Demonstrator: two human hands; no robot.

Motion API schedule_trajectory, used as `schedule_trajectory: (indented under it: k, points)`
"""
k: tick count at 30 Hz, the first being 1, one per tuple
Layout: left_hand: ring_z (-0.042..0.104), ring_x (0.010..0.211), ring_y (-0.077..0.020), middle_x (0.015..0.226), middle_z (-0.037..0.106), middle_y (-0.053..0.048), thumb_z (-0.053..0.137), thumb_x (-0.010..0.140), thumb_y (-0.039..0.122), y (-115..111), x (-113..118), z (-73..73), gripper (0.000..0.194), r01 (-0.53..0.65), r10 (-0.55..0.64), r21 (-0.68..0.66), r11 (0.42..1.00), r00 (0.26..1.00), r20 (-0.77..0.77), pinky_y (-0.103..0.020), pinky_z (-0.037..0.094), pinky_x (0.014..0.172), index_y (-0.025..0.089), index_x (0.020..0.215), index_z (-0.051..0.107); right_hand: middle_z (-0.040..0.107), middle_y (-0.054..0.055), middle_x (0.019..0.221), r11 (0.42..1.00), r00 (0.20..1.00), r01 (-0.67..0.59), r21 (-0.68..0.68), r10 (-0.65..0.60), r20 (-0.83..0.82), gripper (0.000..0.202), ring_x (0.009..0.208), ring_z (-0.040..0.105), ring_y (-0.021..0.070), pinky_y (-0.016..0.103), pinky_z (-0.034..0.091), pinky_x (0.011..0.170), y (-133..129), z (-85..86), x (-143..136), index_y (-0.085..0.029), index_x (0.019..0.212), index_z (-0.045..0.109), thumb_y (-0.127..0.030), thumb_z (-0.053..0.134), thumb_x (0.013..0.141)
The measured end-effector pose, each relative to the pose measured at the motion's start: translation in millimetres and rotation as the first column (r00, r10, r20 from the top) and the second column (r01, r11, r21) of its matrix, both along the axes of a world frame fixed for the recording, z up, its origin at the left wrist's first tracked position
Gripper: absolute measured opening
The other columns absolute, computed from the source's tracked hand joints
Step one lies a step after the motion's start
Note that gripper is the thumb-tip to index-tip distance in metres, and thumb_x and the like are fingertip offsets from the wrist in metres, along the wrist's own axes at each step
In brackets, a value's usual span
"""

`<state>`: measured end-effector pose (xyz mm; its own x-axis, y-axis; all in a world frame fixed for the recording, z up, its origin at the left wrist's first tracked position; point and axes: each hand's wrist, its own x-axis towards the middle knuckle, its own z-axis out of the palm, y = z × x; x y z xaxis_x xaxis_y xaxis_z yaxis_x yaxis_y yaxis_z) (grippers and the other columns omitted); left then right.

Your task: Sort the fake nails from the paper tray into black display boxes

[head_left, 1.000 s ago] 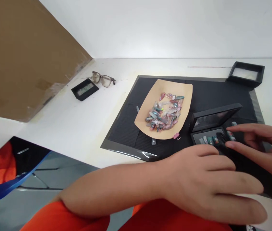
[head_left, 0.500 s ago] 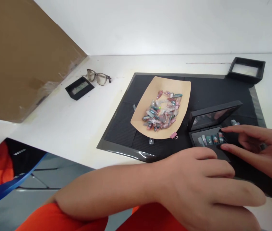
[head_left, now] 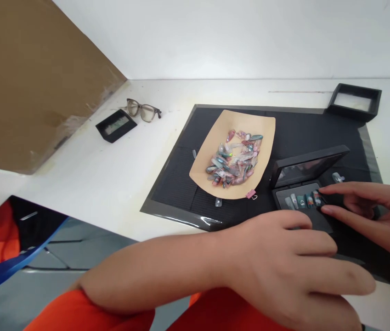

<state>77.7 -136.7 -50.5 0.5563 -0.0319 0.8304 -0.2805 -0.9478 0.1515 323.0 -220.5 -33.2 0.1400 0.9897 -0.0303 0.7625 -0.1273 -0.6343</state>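
A hinged black display case [head_left: 313,168] stands open on the dark mat, its clear-windowed lid tilted up. Several press-on nails [head_left: 301,202] in green, white and orange lie in a row on its grey bed. My right hand [head_left: 370,207] reaches in from the right, forefinger and thumb pinched at the two ends of the rightmost press-on nail [head_left: 316,198]. In the foreground my left hand [head_left: 294,271] is curled, back up, in front of the case. It covers the near part of the case, and its fingertips are hidden, so what it holds cannot be seen.
Left of the case, a tan paper tray [head_left: 201,170] holds a pile of press-on nails, a pink binder clip [head_left: 251,194] at its corner. Loose nails lie on the black mat [head_left: 301,126]. Black boxes [head_left: 356,99] and glasses [head_left: 143,110] sit farther out; cardboard [head_left: 43,92] stands left.
My right thumb and forefinger have shifted slightly right at the end nail. My left hand stays nearly still, and the view has moved a little.
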Motion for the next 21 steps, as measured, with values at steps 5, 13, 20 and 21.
schedule_trajectory:
  k: [5,13,20,21]
  points:
    - [0.078,0.095,-0.0118,0.106,0.09,0.011,0.075,0.106,0.028,17,-8,17.0,0.04,-0.074,0.077,-0.039,0.996,0.994,0.074,-0.027,0.066,0.081,0.028,0.066,0.067,0.061,-0.002,0.056,0.998,0.999,0.047,0.049,-0.047,0.012,0.077,0.044,0.048,0.0139,0.03,0.038,0.042,-5,2.0,-2,-0.032,0.104,0.093,-0.101,0.063,0.087]
    - [0.079,0.091,-0.0184,0.119,0.085,-0.01,0.07,0.089,0.016,135,-66,50.2,0.009,-0.264,0.284,0.147,0.953,0.948,-0.143,-0.034,0.067,0.076,0.024,0.086,0.069,0.061,-0.003,0.058,0.997,0.995,0.03,0.072,-0.037,0.095,0.072,0.038,0.04,0.0118,0.031,0.032,0.037,-6,6.2,-1,-0.032,0.102,0.092,-0.096,0.062,0.092]
    - [0.057,0.161,-0.0367,0.139,0.085,0.001,0.079,0.097,0.041,170,-101,24.9,0.015,-0.59,0.506,0.003,0.808,0.691,-0.517,-0.063,0.05,0.134,0.035,0.108,0.088,0.062,-0.004,0.074,0.967,0.927,-0.049,0.251,-0.05,0.372,0.058,0.036,0.034,0.0094,0.032,0.033,0.039,-15,-4.0,5,-0.038,0.135,0.082,-0.081,0.055,0.106]
    - [0.045,0.171,-0.0387,0.15,0.08,0.0,0.077,0.1,0.043,165,-101,27.1,0.018,-0.613,0.508,0.008,0.79,0.648,-0.567,-0.067,0.041,0.14,0.034,0.11,0.089,0.063,-0.003,0.075,0.966,0.914,-0.044,0.256,-0.065,0.402,0.057,0.039,0.04,0.0111,0.032,0.037,0.041,-17,-3.8,7,-0.039,0.136,0.081,-0.08,0.054,0.107]
